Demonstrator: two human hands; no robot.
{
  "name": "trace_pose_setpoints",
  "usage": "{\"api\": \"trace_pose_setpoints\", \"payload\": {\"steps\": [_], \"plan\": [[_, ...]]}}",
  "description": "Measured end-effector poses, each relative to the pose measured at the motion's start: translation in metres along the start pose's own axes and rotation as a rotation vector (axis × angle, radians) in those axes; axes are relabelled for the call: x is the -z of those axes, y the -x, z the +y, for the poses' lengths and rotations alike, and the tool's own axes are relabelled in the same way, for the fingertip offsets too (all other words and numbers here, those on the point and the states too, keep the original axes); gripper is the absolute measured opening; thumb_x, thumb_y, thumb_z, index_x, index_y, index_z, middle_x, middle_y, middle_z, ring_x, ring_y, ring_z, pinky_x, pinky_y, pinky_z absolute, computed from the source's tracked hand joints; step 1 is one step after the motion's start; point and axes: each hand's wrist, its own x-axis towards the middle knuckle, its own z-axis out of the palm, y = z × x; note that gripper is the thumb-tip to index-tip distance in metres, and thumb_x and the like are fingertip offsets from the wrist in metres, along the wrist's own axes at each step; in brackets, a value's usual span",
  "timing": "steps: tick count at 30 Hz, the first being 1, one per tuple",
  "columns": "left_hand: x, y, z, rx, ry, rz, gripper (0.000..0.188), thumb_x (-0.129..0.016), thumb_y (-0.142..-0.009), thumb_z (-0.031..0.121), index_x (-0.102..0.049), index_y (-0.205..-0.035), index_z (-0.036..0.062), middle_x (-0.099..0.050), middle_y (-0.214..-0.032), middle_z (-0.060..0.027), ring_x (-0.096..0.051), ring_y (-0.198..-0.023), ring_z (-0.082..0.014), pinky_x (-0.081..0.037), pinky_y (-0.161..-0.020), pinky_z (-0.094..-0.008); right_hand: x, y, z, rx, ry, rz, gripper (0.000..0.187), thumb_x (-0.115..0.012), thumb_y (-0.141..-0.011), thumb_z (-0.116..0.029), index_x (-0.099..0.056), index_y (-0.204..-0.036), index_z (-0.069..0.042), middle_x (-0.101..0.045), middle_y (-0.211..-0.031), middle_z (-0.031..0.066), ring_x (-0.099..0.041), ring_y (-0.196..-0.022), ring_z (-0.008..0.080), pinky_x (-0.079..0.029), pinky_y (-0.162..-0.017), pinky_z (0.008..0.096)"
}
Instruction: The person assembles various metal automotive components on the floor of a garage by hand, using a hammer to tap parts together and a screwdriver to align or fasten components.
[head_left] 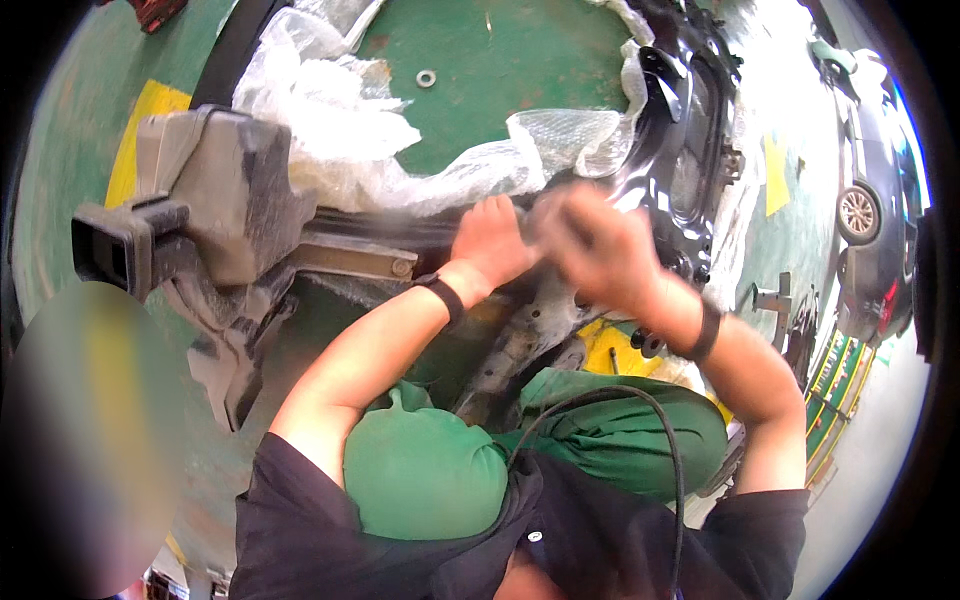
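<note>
My left hand (488, 245) is closed, its fingers curled at the dark frame rail in front of me; what it grips, if anything, cannot be made out. Close beside it on the right, my right hand (600, 250) is smeared by motion, so its fingers and anything in them are unclear. Beneath the hands runs a dusty metal arm (535, 325), slanting down toward my knees. Left of my hands a flat metal bar (355, 262) with a bolt at its end joins a dusty grey plastic box-shaped duct (220, 185).
Crumpled bubble wrap (350, 150) lies along the rail. A glossy black metal frame (690, 130) curves up at the right. On the green floor lies a ring-shaped washer (426, 78). A dark car (875, 190) stands far right. A black cable (675, 470) hangs by my right knee.
</note>
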Motion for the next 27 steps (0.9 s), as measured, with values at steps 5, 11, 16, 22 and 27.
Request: {"api": "trace_pose_setpoints", "payload": {"steps": [5,11,16,22,27], "plan": [[0.005,-0.008,0.003,-0.005,0.044,0.008,0.068,-0.074,-0.078,0.06,-0.057,-0.102,-0.0021,-0.064,-0.098,-0.0195,-0.064,-0.094,-0.0372,-0.052,-0.083,-0.0464,0.01,-0.057,0.007,-0.395,0.011,-0.033,0.032,-0.064,-0.093,-0.029,-0.065,-0.09,0.003,-0.067,-0.081,0.0236,-0.067,-0.077,0.0419,-0.052,-0.07,0.0469],[0.003,-0.005,0.008,-0.056,0.032,0.021,0.063,-0.072,-0.08,0.056,-0.057,-0.1,-0.0028,-0.063,-0.095,-0.0207,-0.064,-0.093,-0.0373,-0.052,-0.082,-0.0462,0.013,-0.041,0.029,-0.193,0.201,0.024,0.016,-0.067,-0.089,-0.019,-0.066,-0.087,-0.003,-0.066,-0.082,0.0188,-0.069,-0.082,0.0333,-0.054,-0.07,0.042],[-0.017,-0.007,-0.006,-0.048,-0.037,0.015,0.068,-0.076,-0.074,0.06,-0.059,-0.1,-0.0004,-0.063,-0.095,-0.0166,-0.064,-0.092,-0.0337,-0.052,-0.081,-0.0431,-0.007,-0.014,-0.012,-0.008,-0.007,-0.026,0.013,-0.068,-0.087,-0.014,-0.063,-0.083,-0.003,-0.063,-0.075,0.0182,-0.064,-0.069,0.0354,-0.05,-0.062,0.0429],[0.011,-0.006,0.015,-0.041,0.054,-0.024,0.075,-0.072,-0.078,0.063,-0.058,-0.104,-0.0059,-0.063,-0.098,-0.0203,-0.063,-0.097,-0.0361,-0.05,-0.088,-0.0434,0.022,-0.065,0.071,-0.409,0.13,0.148,0.031,-0.067,-0.092,-0.026,-0.066,-0.084,0.003,-0.069,-0.08,0.0213,-0.07,-0.074,0.0323,-0.053,-0.071,0.0373],[-0.011,-0.004,-0.003,0.012,0.009,-0.008,0.071,-0.074,-0.077,0.06,-0.057,-0.105,-0.0033,-0.063,-0.102,-0.018,-0.063,-0.097,-0.0324,-0.049,-0.087,-0.0419,-0.015,-0.005,-0.047,0.098,0.034,0.025,0.013,-0.068,-0.087,-0.006,-0.062,-0.078,-0.001,-0.065,-0.072,0.0178,-0.065,-0.065,0.0326,-0.05,-0.06,0.0388]]}}
